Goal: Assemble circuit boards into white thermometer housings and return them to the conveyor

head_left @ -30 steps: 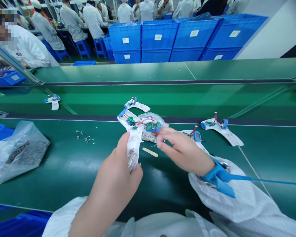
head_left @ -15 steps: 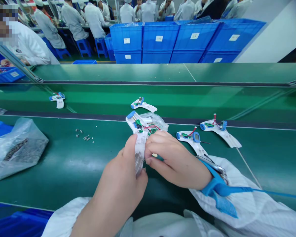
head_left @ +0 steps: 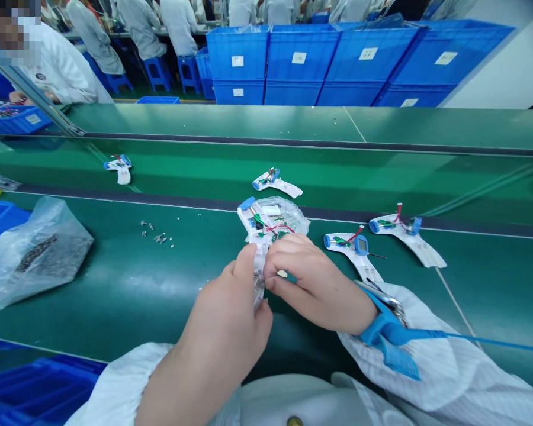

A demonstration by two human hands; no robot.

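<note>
At the far left, one co-worker bent over a blue parts tray. Next, the corner of a blue bin and one clear plastic bag of dark screws, soft and probably slippery to handle. About a dozen tiny loose screws on the green tabletop, too small for an exact count. Behind them, a lone white plastic housing, one of four lying flat.

Then the left hand, its grip closed on the lower end of the held white plastic housing, raised above the tabletop and in front of a clear bag of small parts. Likely light and fairly stiff, though the red wires and small green circuit board look fragile, so the bare white stem seems the safest hold. The right hand, grip pinched on the same housing, fingertips partly hidden.

Further right, a second housing, a third and a fourth. A blue wrist strap on the right wrist, its cord running off to the right. Beyond the tabletop, eight blue crates, stacked two high in four columns
</note>
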